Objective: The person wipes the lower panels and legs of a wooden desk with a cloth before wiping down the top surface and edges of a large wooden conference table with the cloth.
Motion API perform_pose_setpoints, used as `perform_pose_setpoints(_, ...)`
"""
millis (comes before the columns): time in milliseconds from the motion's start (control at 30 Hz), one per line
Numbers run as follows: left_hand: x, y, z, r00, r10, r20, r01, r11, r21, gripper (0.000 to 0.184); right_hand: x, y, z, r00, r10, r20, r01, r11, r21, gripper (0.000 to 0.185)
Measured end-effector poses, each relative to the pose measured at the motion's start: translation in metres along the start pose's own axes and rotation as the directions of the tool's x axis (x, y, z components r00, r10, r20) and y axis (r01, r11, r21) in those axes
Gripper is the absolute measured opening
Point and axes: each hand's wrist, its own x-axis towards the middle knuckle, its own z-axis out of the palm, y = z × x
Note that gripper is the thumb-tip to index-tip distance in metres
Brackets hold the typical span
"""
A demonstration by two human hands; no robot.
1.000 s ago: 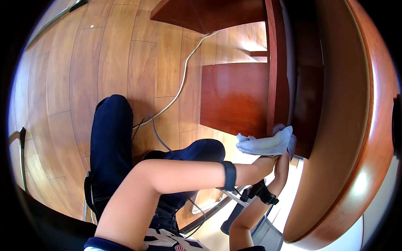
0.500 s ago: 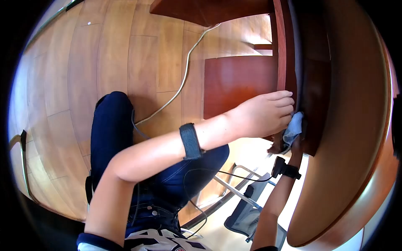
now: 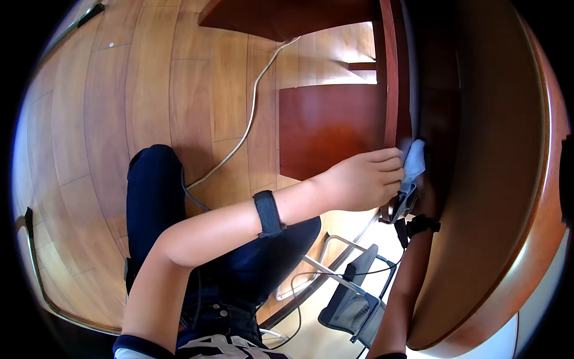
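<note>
My left hand (image 3: 362, 180) has its fingers curled over the edge of a reddish-brown wooden board (image 3: 391, 84) that runs up and away under the desk. Beyond those fingertips, a pale blue cloth (image 3: 414, 160) lies bunched against the dark inner side of the board. My right hand (image 3: 426, 190) is in deep shadow behind the cloth and holds it; its fingers are mostly hidden. A greyish part of the cloth hangs below, near the right wrist. Each wrist wears a black strap.
The curved desk top (image 3: 496, 197) rises close on the right. A red-brown panel (image 3: 332, 128) stands left of the board. A white cable (image 3: 254, 102) crosses the wood floor (image 3: 107, 107). A folding chair (image 3: 353, 299) stands below, with a thin black wire in front.
My right hand and the cloth have moved up along the board, from below my left hand's fingers to beside them. My left hand stays on the board as the view shifts slightly.
</note>
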Motion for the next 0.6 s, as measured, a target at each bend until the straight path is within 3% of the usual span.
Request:
perform_pose_setpoints(133,0.0,-0.001,-0.005,0.999,0.001,0.036,-0.001,1.0,-0.018,0.018,0.026,-0.018,0.0,0.999,-0.031,0.024,0.031,0.999,-0.013,0.039)
perform_pose_setpoints(200,0.0,0.0,-0.006,0.999,-0.011,0.033,0.012,0.999,-0.053,0.018,-0.004,-0.073,0.023,0.992,-0.076,-0.098,0.035,0.932,-0.361,0.047)
perform_pose_setpoints(300,0.001,0.0,-0.012,0.998,0.004,0.057,-0.004,1.0,-0.013,0.019,-0.018,-0.121,0.044,0.996,-0.013,-0.092,-0.017,0.951,-0.31,0.061)
perform_pose_setpoints(400,0.004,0.0,-0.014,0.984,0.007,0.176,-0.004,1.0,-0.02,0.021,-0.006,-0.141,0.055,0.993,-0.055,-0.104,0.02,0.948,-0.317,0.06)
perform_pose_setpoints(500,0.002,0.001,-0.016,0.983,-0.043,0.179,0.057,0.996,-0.071,0.026,0.004,-0.166,0.073,0.987,-0.109,-0.119,0.069,0.952,-0.299,0.059)
perform_pose_setpoints(600,0.002,0.0,-0.021,0.974,0.022,0.227,-0.034,0.998,0.049,0.028,0.015,-0.193,0.085,0.981,-0.146,-0.13,0.103,0.951,-0.293,0.059)
